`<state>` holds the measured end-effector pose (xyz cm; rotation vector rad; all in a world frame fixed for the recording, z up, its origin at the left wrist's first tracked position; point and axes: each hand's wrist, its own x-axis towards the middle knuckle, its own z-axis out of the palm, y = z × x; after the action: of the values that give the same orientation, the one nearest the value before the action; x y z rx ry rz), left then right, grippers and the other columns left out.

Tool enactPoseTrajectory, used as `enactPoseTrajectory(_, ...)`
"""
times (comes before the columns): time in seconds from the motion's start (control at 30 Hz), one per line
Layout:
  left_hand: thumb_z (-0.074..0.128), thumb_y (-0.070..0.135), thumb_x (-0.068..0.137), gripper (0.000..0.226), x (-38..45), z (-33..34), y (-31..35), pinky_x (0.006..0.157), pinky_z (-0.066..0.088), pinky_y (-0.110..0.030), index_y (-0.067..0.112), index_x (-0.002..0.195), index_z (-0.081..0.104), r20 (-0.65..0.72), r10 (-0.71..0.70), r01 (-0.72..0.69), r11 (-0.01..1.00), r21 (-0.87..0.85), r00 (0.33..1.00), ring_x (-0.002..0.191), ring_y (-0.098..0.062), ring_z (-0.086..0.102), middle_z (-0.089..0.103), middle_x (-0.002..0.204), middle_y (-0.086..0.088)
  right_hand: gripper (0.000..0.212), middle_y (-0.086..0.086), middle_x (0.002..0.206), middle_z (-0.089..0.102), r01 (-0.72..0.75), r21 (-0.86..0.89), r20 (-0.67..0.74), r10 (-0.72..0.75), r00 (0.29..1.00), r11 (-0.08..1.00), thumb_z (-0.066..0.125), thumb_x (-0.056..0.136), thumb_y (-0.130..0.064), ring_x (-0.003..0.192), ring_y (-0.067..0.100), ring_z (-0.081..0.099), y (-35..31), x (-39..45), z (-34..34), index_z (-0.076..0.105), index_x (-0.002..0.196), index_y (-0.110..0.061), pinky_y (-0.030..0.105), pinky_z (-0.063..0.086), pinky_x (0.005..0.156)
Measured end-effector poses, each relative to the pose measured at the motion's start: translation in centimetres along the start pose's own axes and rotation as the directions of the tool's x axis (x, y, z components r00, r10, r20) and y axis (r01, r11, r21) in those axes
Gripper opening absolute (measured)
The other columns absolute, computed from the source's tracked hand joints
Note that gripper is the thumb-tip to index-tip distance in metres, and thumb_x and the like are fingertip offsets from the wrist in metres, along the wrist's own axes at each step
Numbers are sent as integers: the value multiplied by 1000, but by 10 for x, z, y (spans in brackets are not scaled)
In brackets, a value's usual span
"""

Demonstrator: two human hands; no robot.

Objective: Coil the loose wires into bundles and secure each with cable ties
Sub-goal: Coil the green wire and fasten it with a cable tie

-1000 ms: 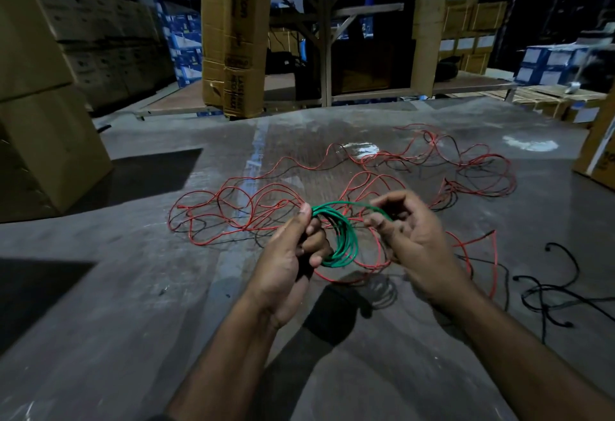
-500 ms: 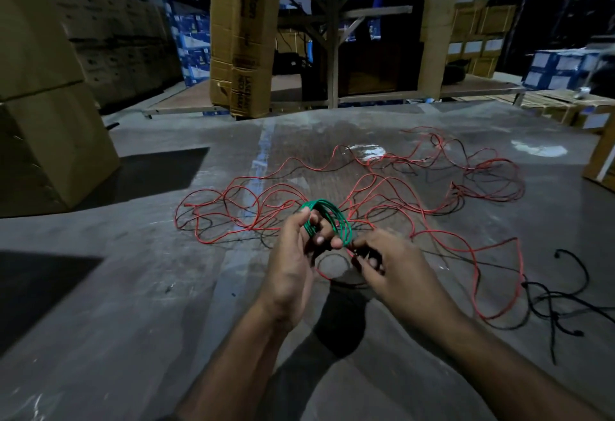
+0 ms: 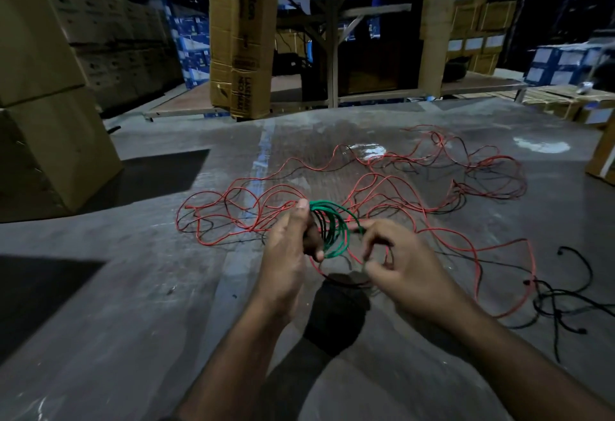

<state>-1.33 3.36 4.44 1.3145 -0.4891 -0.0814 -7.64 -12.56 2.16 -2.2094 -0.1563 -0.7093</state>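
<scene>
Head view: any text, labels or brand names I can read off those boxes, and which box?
Tall cardboard box, upper side: vertical black print, too blurred to read for certain.
Same box, lower side: two short lines of vertical print, not legible.
Blue cartons behind it: white labels, too small to read.
Blue-and-white cartons at right: labels blurred.
Nothing else bears text.

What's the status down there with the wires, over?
Left hand grips green coil. Right hand pinches something small, unclear what. Red wires loose on floor, no tie visible.
</scene>
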Motion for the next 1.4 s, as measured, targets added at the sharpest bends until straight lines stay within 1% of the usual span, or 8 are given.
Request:
enactPoseTrajectory(0.13,40,34,103,34,-5,3,-2,58,41,-30,13,76,45,143,15,-40,984,175,990,53,-10,41,39,55,7,11,-10,131,59,-101,312,-156,156,975,945,52,87,-18,122,2,55,-1,2,-11,53,98,-18,27,45,98)
enactPoseTrajectory(0.27,37,30,106,32,-13,12,-7,60,45,-22,22,90,64,315,-12,-41,986,162,949,66,-6,50,54,68,10,52,-12,136,58,-124,297,31,121,992,947,34,100,-51,130,1,51,1,-4,4,50,140,-22,27,40,108)
enactPoseTrajectory(0.57,35,46,103,42,-15,17,-16,84,51,-42,13,102,61,143,53,-76,984,159,988,94,-29,64,66,98,-16,42,-7,91,62,-48,145,-110,64,992,988,27,102,-51,88,10,61,-3,-3,22,57,101,-22,33,49,74)
enactPoseTrajectory(0.8,36,53,100,51,-3,1,-13,88,49,-29,14,94,69,370,-17,-107,944,311,929,93,-16,64,70,93,-2,54,-10,76,38,144,-245,-88,-170,982,959,14,100,-60,69,5,34,12,13,-7,44,81,-18,19,26,61)
enactPoseTrajectory(0.9,39,53,97,46,-5,2,-8,68,42,-12,27,72,68,381,-39,-104,931,349,924,70,4,54,62,70,17,45,-11,79,34,262,-337,-15,-284,959,904,19,104,-50,72,5,25,13,11,-10,42,82,-19,22,19,63)
enactPoseTrajectory(1.0,33,52,100,52,-6,-2,-12,76,48,-21,11,93,64,427,-77,-104,917,385,901,82,-7,59,64,83,9,44,-11,80,33,286,-394,40,-295,955,873,18,103,-51,73,3,24,10,11,-13,42,82,-21,23,19,61)
enactPoseTrajectory(1.2,39,41,102,40,-18,17,-14,91,51,-25,12,114,64,279,-62,44,996,73,958,104,-13,64,69,109,-9,50,-9,93,48,153,-167,14,-152,988,974,18,102,-57,86,6,48,6,8,-13,56,105,-23,33,46,74)
enactPoseTrajectory(1.4,47,37,93,40,-13,19,-14,99,45,-35,7,115,63,103,-120,141,964,-224,987,105,-19,65,71,110,-11,37,2,106,54,98,113,-115,-85,990,989,44,102,-28,106,14,56,5,7,-10,61,133,-18,22,44,90)
